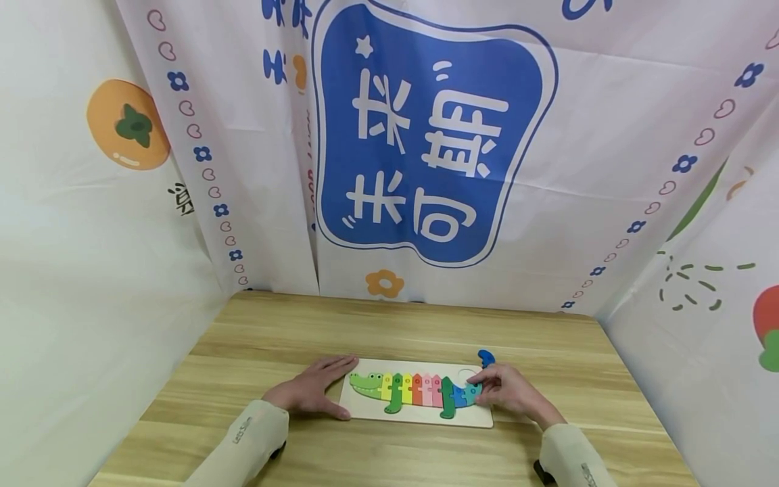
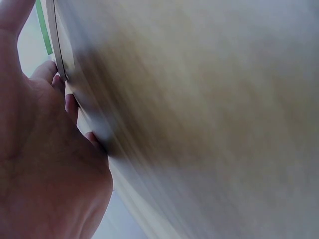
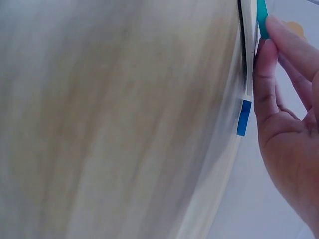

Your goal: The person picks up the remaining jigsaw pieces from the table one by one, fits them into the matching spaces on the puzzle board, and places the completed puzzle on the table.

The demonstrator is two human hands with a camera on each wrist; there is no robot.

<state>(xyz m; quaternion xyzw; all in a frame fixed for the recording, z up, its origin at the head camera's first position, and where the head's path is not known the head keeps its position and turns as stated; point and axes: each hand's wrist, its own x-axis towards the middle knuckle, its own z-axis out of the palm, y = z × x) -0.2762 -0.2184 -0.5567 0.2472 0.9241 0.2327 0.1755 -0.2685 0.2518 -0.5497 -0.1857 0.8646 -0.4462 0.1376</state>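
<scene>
A pale wooden puzzle board (image 1: 420, 418) lies on the table with a crocodile made of coloured pieces in it. My left hand (image 1: 310, 390) rests at the board's left end, thumb by the lower corner and fingers straight along the upper one. In the left wrist view, that hand's fingertips (image 2: 46, 71) are right at the board's edge. At the tail end, my right hand (image 1: 508, 391) pinches a teal puzzle piece (image 3: 262, 20) between thumb and fingers. In the head view this piece (image 1: 472, 392) sits beside the blue one, partly covered by the fingertips.
A loose blue curved tail piece (image 1: 486, 356) lies on the table past the board's upper right corner, just beyond the right hand. The wooden table (image 1: 292, 325) meets printed white cloth (image 1: 268, 237) at its back and sides.
</scene>
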